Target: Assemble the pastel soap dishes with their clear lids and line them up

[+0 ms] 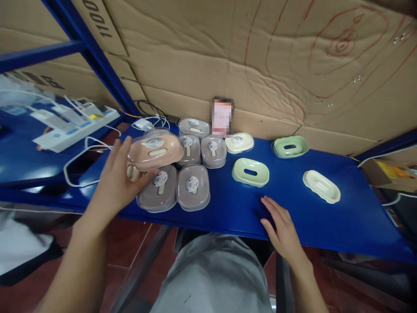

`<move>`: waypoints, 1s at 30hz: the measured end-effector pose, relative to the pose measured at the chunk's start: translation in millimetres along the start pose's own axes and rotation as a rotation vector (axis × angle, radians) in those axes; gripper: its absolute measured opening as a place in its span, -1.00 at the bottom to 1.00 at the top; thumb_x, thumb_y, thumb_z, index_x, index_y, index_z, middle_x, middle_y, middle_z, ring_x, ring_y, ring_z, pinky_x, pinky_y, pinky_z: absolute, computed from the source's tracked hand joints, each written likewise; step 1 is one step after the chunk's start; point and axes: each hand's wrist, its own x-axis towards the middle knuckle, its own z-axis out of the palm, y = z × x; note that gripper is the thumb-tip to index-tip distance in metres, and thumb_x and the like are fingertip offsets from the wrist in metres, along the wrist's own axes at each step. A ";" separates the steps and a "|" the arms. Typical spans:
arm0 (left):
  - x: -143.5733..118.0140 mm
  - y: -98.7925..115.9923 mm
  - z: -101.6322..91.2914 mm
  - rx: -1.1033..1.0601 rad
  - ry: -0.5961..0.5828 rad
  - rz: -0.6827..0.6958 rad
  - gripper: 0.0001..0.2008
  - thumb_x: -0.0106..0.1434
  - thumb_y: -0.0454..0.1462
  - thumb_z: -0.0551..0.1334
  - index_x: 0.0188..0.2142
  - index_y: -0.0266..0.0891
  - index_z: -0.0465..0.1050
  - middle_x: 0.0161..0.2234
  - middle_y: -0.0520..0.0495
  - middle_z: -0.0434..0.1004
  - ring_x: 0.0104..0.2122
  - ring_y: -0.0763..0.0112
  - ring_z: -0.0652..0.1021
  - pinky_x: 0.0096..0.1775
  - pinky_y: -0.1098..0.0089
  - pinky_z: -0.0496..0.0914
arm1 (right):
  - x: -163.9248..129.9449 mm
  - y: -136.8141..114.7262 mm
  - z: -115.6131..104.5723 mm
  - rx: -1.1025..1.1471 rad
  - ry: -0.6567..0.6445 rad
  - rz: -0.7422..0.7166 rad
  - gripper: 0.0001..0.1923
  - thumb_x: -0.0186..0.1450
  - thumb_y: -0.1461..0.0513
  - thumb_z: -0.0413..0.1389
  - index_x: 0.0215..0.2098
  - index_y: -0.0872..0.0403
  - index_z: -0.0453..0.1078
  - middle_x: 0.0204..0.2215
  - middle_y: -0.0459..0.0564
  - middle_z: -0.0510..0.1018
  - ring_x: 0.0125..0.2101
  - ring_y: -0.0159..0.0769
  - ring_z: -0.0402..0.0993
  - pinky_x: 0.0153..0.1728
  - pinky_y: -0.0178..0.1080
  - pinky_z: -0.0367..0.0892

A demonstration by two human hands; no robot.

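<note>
Right hand lies flat, fingers spread, while left hand fingers grip a pink soap box.

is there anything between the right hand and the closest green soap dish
Nothing visible. The right hand lies flat on the blue table, and the stretch of table up to the green soap dish is bare. The left hand is off to the other side, holding a peach soap box.

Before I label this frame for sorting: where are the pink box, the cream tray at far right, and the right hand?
pink box (155, 150), head view, lid top
cream tray (321, 186), head view, ribbed middle
right hand (282, 225), head view, back of hand
</note>
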 end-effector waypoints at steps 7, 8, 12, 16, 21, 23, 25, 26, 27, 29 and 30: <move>-50.0 129.8 4.9 -0.301 0.149 0.283 -0.48 0.43 -0.34 0.30 0.33 0.00 0.36 0.23 -0.13 0.53 0.23 0.14 0.57 0.23 0.08 0.53 | 35.9 -3.5 -2.1 -0.081 -0.009 0.032 -0.30 0.58 0.00 0.03 0.60 -0.17 -0.06 0.59 0.12 0.00 0.54 0.16 0.01 0.41 0.34 0.17; -58.1 148.7 12.6 -0.386 0.013 0.392 -0.51 0.45 -0.34 0.27 0.32 -0.01 0.37 0.24 -0.15 0.52 0.21 0.15 0.59 0.19 0.11 0.57 | 42.7 -3.4 -0.4 -0.097 -0.019 0.030 -0.28 0.59 -0.01 0.02 0.61 -0.16 -0.11 0.60 0.13 -0.04 0.55 0.17 -0.05 0.42 0.37 0.12; -71.5 193.1 49.8 -0.401 -0.271 0.609 -0.52 0.51 -0.32 0.20 0.38 -0.11 0.32 0.42 -0.29 0.32 0.38 0.00 0.42 0.31 -0.04 0.47 | 59.7 -3.1 0.6 -0.078 -0.046 -0.042 -0.27 0.59 0.00 0.00 0.62 -0.14 -0.14 0.51 0.13 0.24 0.53 0.10 0.04 0.45 0.37 0.07; -65.2 195.9 74.9 -0.332 -0.311 0.564 -0.51 0.52 -0.33 0.19 0.40 -0.17 0.32 0.48 -0.35 0.19 0.47 -0.10 0.29 0.38 -0.13 0.36 | 58.1 3.4 -14.4 0.066 -0.045 -0.119 -0.41 0.60 0.09 0.00 0.55 -0.14 0.08 0.36 0.10 0.46 0.39 -0.02 0.35 0.36 0.16 0.33; -61.6 191.0 78.5 -0.313 -0.391 0.571 -0.69 0.52 -0.38 0.16 0.19 -0.23 0.49 0.33 -0.30 0.45 0.40 0.01 0.41 0.46 -0.13 0.23 | 46.3 46.6 -33.1 -0.131 0.154 0.057 -0.43 0.59 0.04 -0.01 0.51 -0.10 0.16 0.46 0.16 0.32 0.44 0.07 0.24 0.39 0.25 0.22; -60.9 191.0 76.2 -0.312 -0.415 0.560 -0.69 0.53 -0.38 0.13 0.18 -0.21 0.50 0.34 -0.31 0.43 0.39 0.01 0.41 0.45 -0.17 0.23 | 37.9 71.4 -36.0 -0.274 0.229 0.205 -0.38 0.58 -0.03 -0.02 0.52 -0.04 0.15 0.49 0.23 0.24 0.47 0.19 0.17 0.37 0.38 0.16; -60.0 191.0 74.6 -0.314 -0.441 0.540 -0.68 0.54 -0.37 0.11 0.19 -0.17 0.49 0.35 -0.28 0.41 0.40 -0.02 0.39 0.44 -0.27 0.20 | 28.0 94.6 -38.3 -0.372 0.257 0.330 -0.32 0.56 -0.10 -0.03 0.52 0.01 0.15 0.48 0.31 0.24 0.45 0.30 0.17 0.32 0.50 0.15; -59.5 190.8 74.3 -0.317 -0.452 0.533 -0.68 0.55 -0.36 0.10 0.19 -0.15 0.48 0.36 -0.27 0.40 0.40 -0.03 0.39 0.43 -0.32 0.19 | 23.6 104.6 -40.2 -0.395 0.255 0.368 -0.30 0.55 -0.13 -0.03 0.51 0.03 0.16 0.46 0.34 0.28 0.43 0.33 0.21 0.29 0.52 0.16; -59.1 190.5 74.2 -0.319 -0.462 0.527 -0.68 0.55 -0.36 0.10 0.20 -0.14 0.48 0.36 -0.26 0.39 0.40 -0.04 0.38 0.42 -0.35 0.18 | 20.1 113.2 -42.8 -0.400 0.246 0.387 -0.29 0.53 -0.14 -0.01 0.49 0.04 0.19 0.42 0.35 0.34 0.39 0.35 0.27 0.27 0.52 0.19; -58.6 189.7 74.8 -0.335 -0.474 0.521 -0.68 0.56 -0.35 0.10 0.20 -0.13 0.47 0.36 -0.26 0.38 0.41 -0.03 0.37 0.41 -0.32 0.22 | 17.6 126.0 -50.3 -0.381 0.216 0.382 -0.32 0.53 -0.13 0.01 0.46 0.04 0.25 0.31 0.36 0.48 0.29 0.32 0.42 0.24 0.46 0.27; -58.5 189.3 75.2 -0.346 -0.477 0.521 -0.68 0.56 -0.35 0.10 0.20 -0.13 0.47 0.37 -0.26 0.37 0.41 -0.02 0.36 0.41 -0.28 0.24 | 18.9 130.0 -54.5 -0.363 0.201 0.366 -0.36 0.53 -0.10 0.02 0.44 0.04 0.28 0.24 0.35 0.55 0.24 0.30 0.48 0.22 0.42 0.31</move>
